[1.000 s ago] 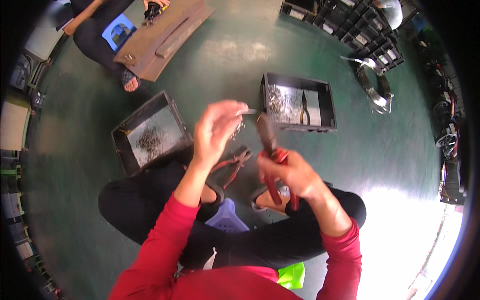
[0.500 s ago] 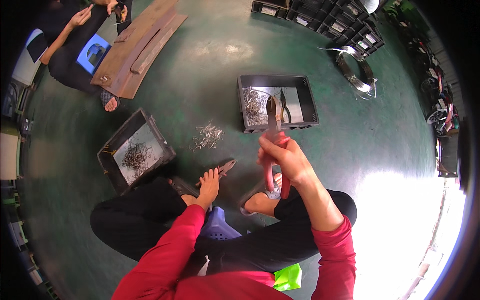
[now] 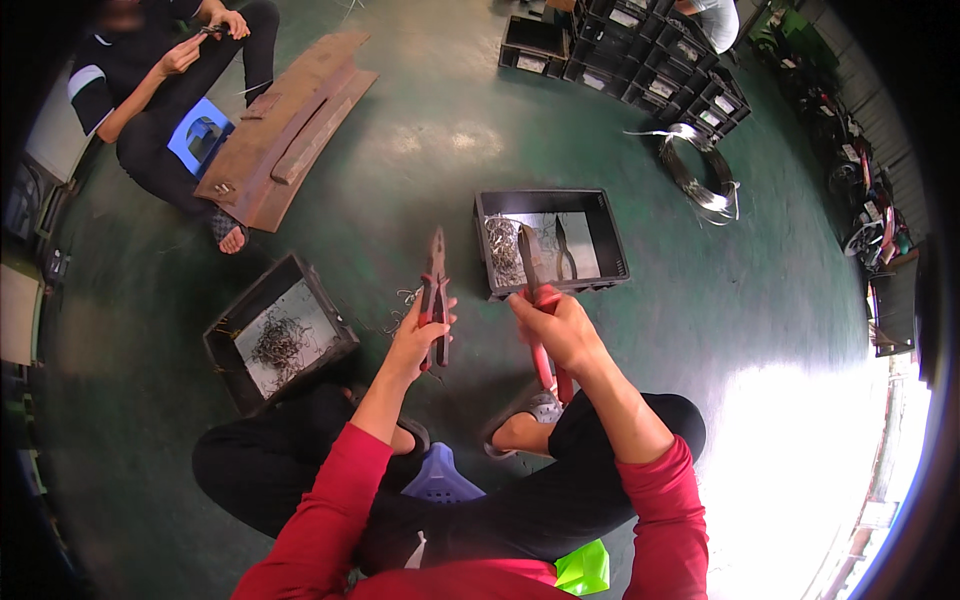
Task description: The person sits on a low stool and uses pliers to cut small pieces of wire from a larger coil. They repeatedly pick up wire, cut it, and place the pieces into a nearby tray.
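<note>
My left hand (image 3: 408, 345) is closed round long-nose pliers (image 3: 437, 265) with red and black handles, their jaws pointing up and away from me. My right hand (image 3: 568, 332) grips red-handled pliers (image 3: 529, 255); their jaws overlap the near part of the right crate in this view. That black crate (image 3: 612, 240) contains bent wire pieces (image 3: 503, 245) and another pair of pliers (image 3: 565, 250). More dark wire pieces (image 3: 280, 340) lie in the left black crate (image 3: 228, 368). On the floor, a small heap of wire pieces (image 3: 408, 297) is partly hidden behind my left hand.
A person (image 3: 150, 100) sits at the far left, hands round a small tool, beside a rusty metal beam (image 3: 270, 150) and a blue stool (image 3: 195, 135). Stacked black crates (image 3: 630, 60) and a wire coil (image 3: 695, 175) are at the far right. A purple stool (image 3: 440, 480) is under me.
My left hand has lifted the long-nose pliers off the floor and raised them upright. My right hand, still on its pliers, has lowered slightly. The view has tilted upward.
</note>
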### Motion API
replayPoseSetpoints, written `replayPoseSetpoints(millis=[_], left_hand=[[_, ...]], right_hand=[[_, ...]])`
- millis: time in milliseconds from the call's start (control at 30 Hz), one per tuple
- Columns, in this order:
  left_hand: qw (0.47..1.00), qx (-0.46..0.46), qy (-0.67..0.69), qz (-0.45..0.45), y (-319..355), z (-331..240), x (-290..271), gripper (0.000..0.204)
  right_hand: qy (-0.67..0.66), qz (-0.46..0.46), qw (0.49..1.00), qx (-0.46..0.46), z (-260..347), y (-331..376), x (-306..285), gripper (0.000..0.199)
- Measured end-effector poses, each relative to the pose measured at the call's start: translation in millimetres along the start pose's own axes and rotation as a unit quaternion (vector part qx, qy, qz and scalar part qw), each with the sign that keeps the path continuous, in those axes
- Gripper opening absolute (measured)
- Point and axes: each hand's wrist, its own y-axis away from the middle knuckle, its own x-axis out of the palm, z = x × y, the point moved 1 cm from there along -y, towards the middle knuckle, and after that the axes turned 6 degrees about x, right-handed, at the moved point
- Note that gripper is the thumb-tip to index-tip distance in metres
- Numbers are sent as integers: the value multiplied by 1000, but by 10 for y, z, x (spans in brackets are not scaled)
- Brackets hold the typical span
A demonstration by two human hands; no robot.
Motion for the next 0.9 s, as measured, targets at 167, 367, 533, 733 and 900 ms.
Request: replayPoseSetpoints(millis=[167,367,533,733,900], left_hand=[[996,45,-48,68,191,-739,318,71],[987,76,-121,76,339,-809,390,71],[979,87,-166,83,373,-779,427,72],[967,114,-216,74,431,-838,551,69],[960,136,-232,74,448,-793,575,73]], right_hand=[[49,-54,997,-26,-137,-143,50,39],[87,-88,992,-39,-172,-183,90,41],[82,-102,990,-44,-165,-196,56,42],[77,-105,991,-42,-170,-182,28,43],[79,-107,990,-43,-168,-176,28,45]])
